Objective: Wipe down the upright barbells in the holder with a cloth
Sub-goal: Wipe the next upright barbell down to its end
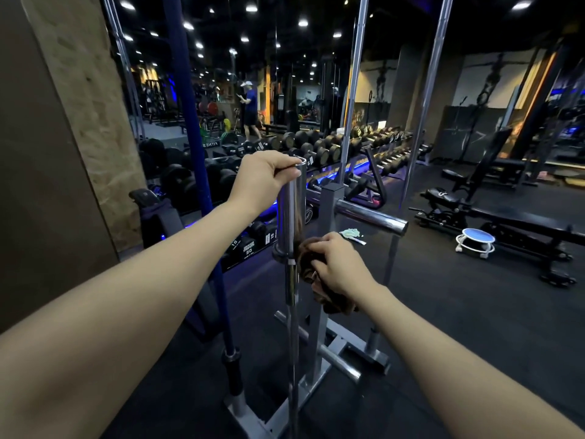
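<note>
A short chrome barbell [290,217] stands upright in the grey floor holder [319,369] at the centre. My left hand [264,177] grips the top end of its sleeve. My right hand [340,267] holds a brown cloth [311,270] against the bar just below the sleeve collar. A blue barbell [196,153] stands upright to the left in the same holder. Two longer chrome bars [353,99] [427,90] rise behind.
A chrome peg [370,217] sticks out from the grey post behind the bar. Dumbbell racks [332,147] line the mirrored wall. Benches [493,217] and a small blue-topped stool [476,242] stand on the right. A person [250,109] is seen far off. A pale rag lies on the floor.
</note>
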`<state>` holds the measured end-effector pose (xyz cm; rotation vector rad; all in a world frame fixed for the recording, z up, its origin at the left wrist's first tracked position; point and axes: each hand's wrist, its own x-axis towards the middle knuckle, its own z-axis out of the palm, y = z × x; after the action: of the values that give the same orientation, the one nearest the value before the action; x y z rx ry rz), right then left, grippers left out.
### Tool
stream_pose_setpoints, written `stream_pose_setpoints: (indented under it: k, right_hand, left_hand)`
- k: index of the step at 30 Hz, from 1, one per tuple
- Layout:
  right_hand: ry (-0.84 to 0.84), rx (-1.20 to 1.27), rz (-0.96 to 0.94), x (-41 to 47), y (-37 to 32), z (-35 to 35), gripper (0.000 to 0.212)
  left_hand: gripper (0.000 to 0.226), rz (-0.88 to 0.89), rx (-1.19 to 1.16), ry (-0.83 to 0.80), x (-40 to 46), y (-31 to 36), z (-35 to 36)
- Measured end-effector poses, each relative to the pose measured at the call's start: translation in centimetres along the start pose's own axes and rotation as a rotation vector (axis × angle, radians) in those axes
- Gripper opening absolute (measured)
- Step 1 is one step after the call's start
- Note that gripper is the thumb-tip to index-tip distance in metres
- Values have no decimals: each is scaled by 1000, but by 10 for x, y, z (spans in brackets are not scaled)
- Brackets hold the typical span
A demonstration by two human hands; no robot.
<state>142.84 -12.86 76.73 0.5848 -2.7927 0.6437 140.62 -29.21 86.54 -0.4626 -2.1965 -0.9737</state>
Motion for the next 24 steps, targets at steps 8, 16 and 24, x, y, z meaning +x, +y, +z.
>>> stream_pose_setpoints:
  k: [8, 16, 24]
  right_hand:
    - [67, 16, 95, -18, -5, -3, 31]
    - [128, 128, 269, -36, -4, 21, 30]
    - [229, 262, 311, -28, -6, 52, 27]
  left_hand:
    - [26, -24, -23, -112, 3, 2, 3]
    - [41, -63, -104, -14, -50, -20, -7]
    - [41, -427, -108, -213, -102, -70, 42]
